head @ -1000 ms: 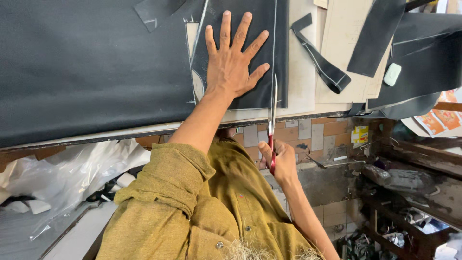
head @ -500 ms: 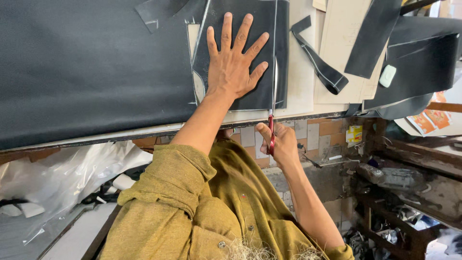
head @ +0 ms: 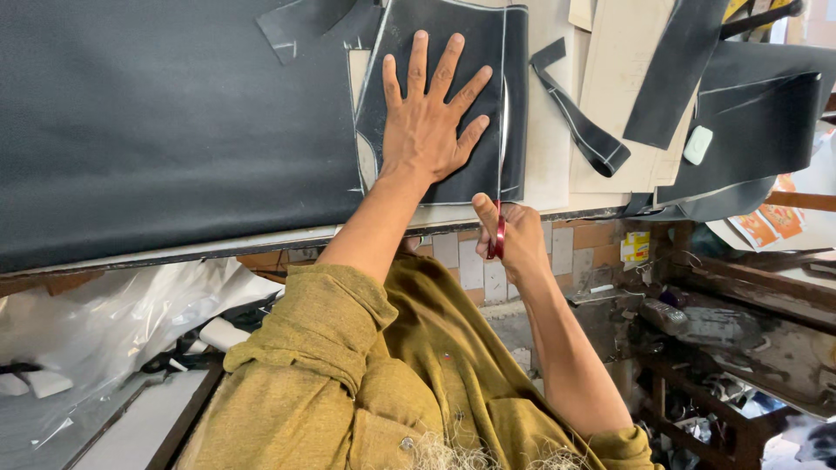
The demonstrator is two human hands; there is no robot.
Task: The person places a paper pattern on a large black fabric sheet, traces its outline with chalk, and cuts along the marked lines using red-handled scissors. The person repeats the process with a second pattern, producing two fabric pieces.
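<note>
The left hand (head: 427,130) lies flat, fingers spread wide, pressing a dark, matte, chalk-outlined leather piece (head: 453,52) onto the worktop (head: 557,187). At its edge the right hand (head: 514,235) grips red-handled scissors (head: 499,233).

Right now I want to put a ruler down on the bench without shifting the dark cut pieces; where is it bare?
Bare room is scarce. One pale strip of table lies between the panel under the left hand and the loose dark strap. The pale card sheet beyond it is partly open. Leftward, the big dark sheet covers everything.
</note>
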